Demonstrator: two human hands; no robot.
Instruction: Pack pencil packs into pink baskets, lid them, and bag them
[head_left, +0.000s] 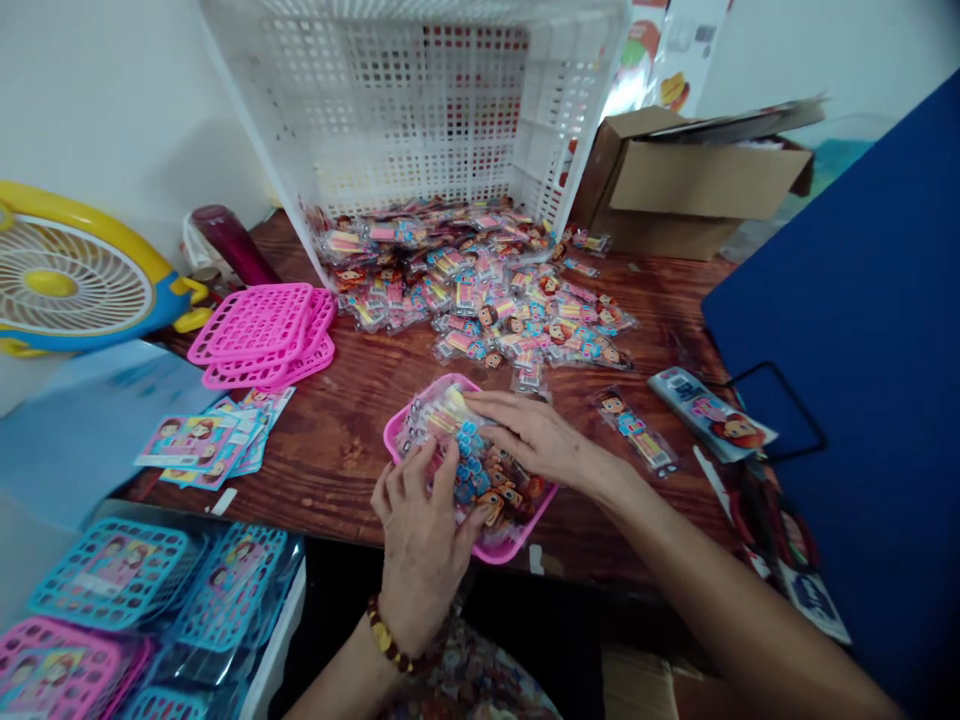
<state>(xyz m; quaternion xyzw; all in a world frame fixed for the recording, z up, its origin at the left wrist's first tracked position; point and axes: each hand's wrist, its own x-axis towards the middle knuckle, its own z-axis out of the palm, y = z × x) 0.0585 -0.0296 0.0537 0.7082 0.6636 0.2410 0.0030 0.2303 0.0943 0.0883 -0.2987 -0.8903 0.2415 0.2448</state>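
A pink plastic basket (505, 550) stands near the table's front edge, filled with small clear packets (471, 460) printed with cartoon children. My left hand (421, 505) rests on the near left side of the basket with its fingers spread over the packets. From the right, my right hand (536, 437) reaches across the basket, its fingers stretched out on top of the packets. Neither hand grips anything that I can make out. Just right of the basket, a single packet (636, 432) lies on the table.
Behind, a tipped white crate (277, 150) spills a heap of packets (517, 310). Pink lattice lids (251, 325) and printed cards (210, 440) lie left, near a fan (75, 270). Scissors (772, 520) lie right. Lidded baskets (112, 570) sit lower left; a cardboard box (690, 180) stands behind.
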